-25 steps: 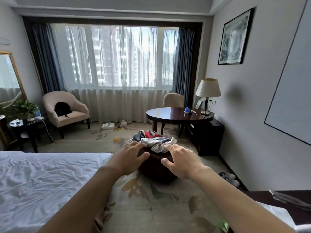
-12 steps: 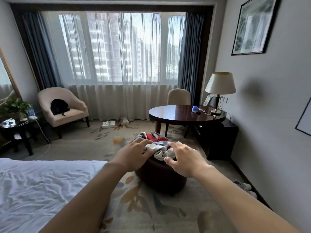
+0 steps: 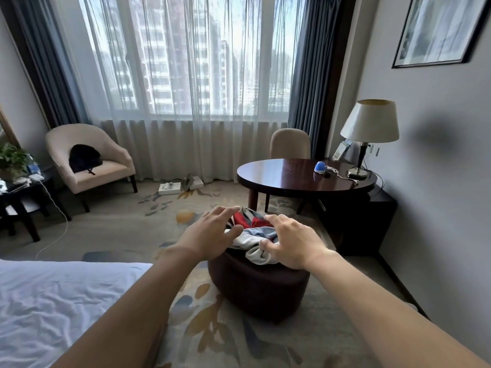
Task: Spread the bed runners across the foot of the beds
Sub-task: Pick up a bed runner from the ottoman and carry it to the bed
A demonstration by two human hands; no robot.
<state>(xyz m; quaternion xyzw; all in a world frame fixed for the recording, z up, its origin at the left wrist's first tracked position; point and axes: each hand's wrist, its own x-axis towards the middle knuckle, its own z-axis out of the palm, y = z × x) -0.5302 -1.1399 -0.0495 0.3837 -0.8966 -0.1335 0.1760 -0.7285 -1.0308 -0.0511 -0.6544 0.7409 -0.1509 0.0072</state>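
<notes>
Red, white and grey-blue cloth, the bundled bed runner [image 3: 252, 233], is lying heaped on top of a dark brown round ottoman [image 3: 259, 285] that is standing on the patterned carpet [image 3: 218, 338] just past the corner of the white bed [image 3: 53, 301]. We are reaching both arms out over it. Our left hand [image 3: 210, 236] is lying over the left side of the heap with fingers spread and only slightly bent, the thumb touching the cloth; it is not closing round anything yet. Our right hand [image 3: 289, 241] is curling its fingers into the right side of the heap, and the thumb is pinching a pale fold against them.

Compared with half a second ago, we are standing nearer: the ottoman and the heap are looming larger and sitting lower in the view, and less of the bed is showing at the left. The right hand was lying flatter on the cloth then; now it is gathering it. The heap is sitting where it was.

Behind, a round dark wood table [image 3: 305, 179] is carrying a lamp [image 3: 369, 128] and a small blue object [image 3: 319, 166]. A beige armchair [image 3: 106, 168] with a black bag [image 3: 85, 158] is standing by the sheer curtains [image 3: 191, 102].
</notes>
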